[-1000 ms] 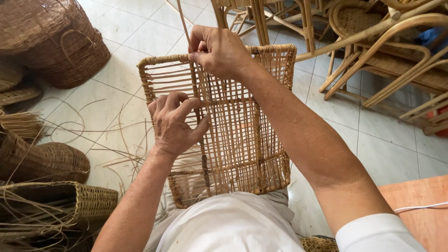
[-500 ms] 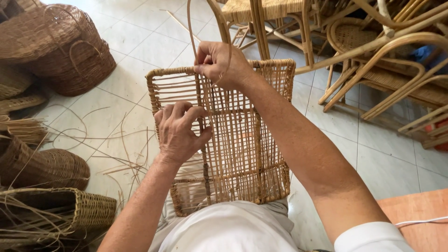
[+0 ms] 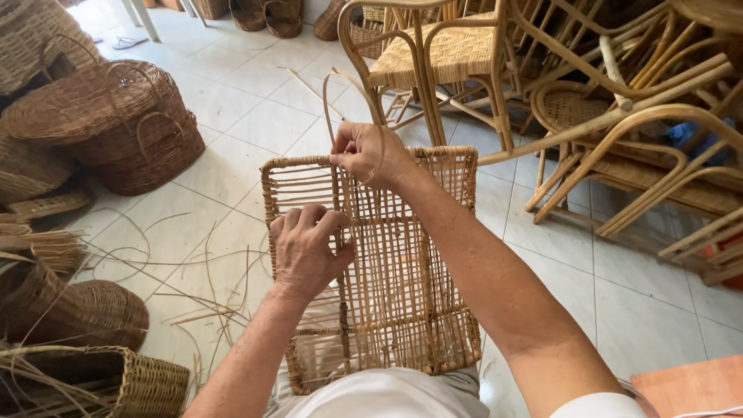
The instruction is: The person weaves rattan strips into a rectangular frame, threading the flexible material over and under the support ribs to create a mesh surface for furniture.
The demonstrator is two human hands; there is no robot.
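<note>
A rectangular woven rattan panel [image 3: 402, 294] leans against my lap, its top edge pointing away from me. My left hand [image 3: 308, 249] rests on the panel's left middle, fingers curled around the upright strands. My right hand [image 3: 370, 155] is at the top edge, pinching a thin rattan strip [image 3: 329, 101] that loops upward above the frame. The left part of the panel is loosely woven, the right part denser.
Wicker baskets [image 3: 116, 124] pile up at the left, with more baskets [image 3: 85, 379] near my left knee. Loose rattan strips [image 3: 193, 271] lie scattered on the white tile floor. Rattan chairs [image 3: 588, 101] crowd the back right. An orange surface [image 3: 689, 387] shows at bottom right.
My right hand has stayed at the top edge, still pulling the strip, whose loop now stands higher. The view has tilted up, showing more chairs. My left hand keeps its grip.
</note>
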